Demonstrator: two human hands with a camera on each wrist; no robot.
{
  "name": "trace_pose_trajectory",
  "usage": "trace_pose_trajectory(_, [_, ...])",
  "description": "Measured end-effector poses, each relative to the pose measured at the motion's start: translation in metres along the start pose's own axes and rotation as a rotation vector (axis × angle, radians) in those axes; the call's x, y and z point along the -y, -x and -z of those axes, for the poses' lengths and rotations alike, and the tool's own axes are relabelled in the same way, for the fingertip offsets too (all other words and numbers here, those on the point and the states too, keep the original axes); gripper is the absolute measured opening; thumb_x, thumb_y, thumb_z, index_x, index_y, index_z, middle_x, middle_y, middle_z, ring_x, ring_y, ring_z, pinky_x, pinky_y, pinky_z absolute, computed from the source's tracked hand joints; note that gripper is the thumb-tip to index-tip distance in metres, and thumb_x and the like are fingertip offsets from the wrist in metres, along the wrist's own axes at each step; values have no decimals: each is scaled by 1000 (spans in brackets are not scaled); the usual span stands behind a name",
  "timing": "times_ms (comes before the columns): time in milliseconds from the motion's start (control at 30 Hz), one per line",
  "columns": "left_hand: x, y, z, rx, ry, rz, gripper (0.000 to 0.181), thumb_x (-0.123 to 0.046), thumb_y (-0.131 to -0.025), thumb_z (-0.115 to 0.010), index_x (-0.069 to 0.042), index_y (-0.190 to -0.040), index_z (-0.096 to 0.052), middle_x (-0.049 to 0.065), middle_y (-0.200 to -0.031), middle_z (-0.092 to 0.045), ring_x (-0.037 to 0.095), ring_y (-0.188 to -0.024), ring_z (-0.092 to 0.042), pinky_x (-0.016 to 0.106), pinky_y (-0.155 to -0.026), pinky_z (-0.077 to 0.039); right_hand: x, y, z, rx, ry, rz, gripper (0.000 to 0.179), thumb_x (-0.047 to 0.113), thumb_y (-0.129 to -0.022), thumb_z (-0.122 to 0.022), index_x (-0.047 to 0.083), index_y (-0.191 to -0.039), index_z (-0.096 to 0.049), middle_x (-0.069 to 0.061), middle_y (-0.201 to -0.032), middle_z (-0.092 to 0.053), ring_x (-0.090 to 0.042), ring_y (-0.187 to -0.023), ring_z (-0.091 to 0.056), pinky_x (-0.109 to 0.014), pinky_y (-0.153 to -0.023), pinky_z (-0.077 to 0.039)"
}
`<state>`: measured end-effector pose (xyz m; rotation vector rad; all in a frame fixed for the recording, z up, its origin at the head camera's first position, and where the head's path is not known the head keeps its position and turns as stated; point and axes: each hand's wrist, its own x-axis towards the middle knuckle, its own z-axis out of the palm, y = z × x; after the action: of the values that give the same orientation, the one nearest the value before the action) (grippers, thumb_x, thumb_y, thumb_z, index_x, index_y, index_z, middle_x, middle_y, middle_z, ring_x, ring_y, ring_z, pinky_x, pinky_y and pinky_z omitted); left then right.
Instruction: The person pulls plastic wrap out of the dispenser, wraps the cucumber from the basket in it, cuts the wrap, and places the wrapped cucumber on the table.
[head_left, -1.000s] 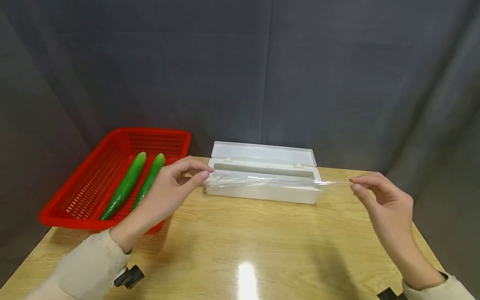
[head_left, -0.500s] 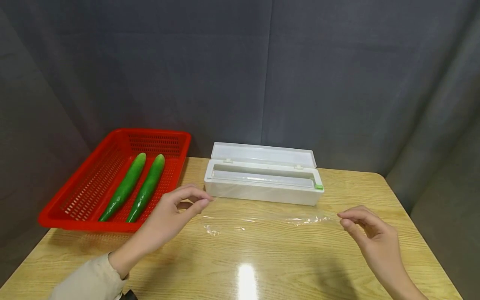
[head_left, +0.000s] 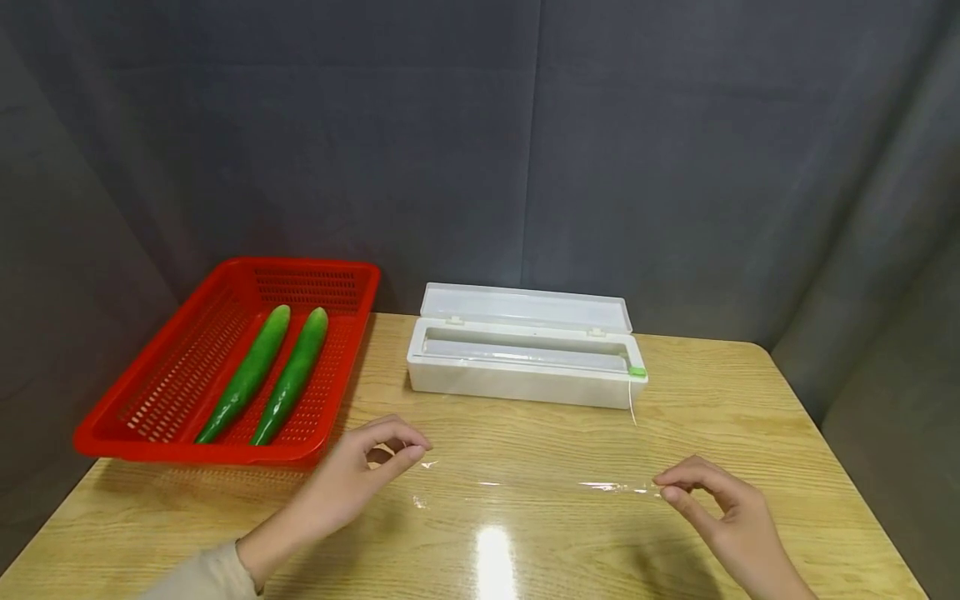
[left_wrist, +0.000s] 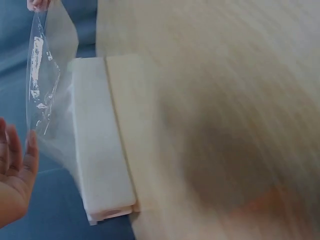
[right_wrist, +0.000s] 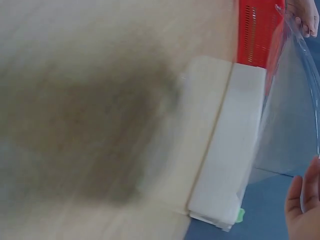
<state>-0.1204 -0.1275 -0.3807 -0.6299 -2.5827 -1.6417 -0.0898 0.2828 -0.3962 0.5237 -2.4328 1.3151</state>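
Observation:
A sheet of clear plastic wrap (head_left: 607,486) spans the space between my two hands above the table. My left hand (head_left: 360,475) pinches its left corner between thumb and fingers; my right hand (head_left: 716,512) pinches the right corner the same way. Behind the hands stands a long white dispenser box (head_left: 517,387) with its lid (head_left: 525,308) raised and a wrap roll (head_left: 525,354) inside. Both wrist views show the wrap (left_wrist: 37,65) running from the box to the fingers. A green slider (head_left: 637,372) sits at the box's right end.
At the left, a red plastic basket (head_left: 161,450) holds two cucumbers (head_left: 247,375), lying side by side. The wooden table (head_left: 720,392) ends at a dark grey curtain (head_left: 480,150) behind the box and basket.
Both hands have drawn back from the box toward the near edge, pulling the wrap longer. The right hand has also shifted left. Box and basket stay put.

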Motion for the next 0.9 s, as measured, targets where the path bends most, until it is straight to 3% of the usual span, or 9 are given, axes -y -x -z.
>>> trace_pose_trajectory(400, [23, 6, -13, 65, -43, 3, 13, -26, -97, -64, -18, -102, -73, -2, -97, -68, 10, -87, -61, 29, -77, -53, -24, 11, -13, 190, -39, 131, 32, -12, -82, -71, 12, -103, -72, 1, -87, -68, -8, -75, -57, -23, -65, -45])
trace_pose_trajectory(500, [29, 5, -15, 90, -54, 9, 14, -27, -98, -64, -17, -102, -73, 1, -97, -69, 10, -87, -60, 29, -77, -53, -30, 12, -16, 236, -43, 170, 34, -13, -80, -72, 13, -102, -72, 2, -87, -67, -7, -75, -57, -21, -67, -45])
trace_pose_trajectory(900, [40, 10, -22, 318, -171, -7, 11, -18, -96, -67, -22, -104, -73, -14, -97, -66, 4, -92, -59, 29, -83, -52, -46, 10, -24, 440, -37, 241, 24, -1, -85, -72, 20, -97, -70, 8, -93, -66, -5, -81, -61, -20, -68, -50])
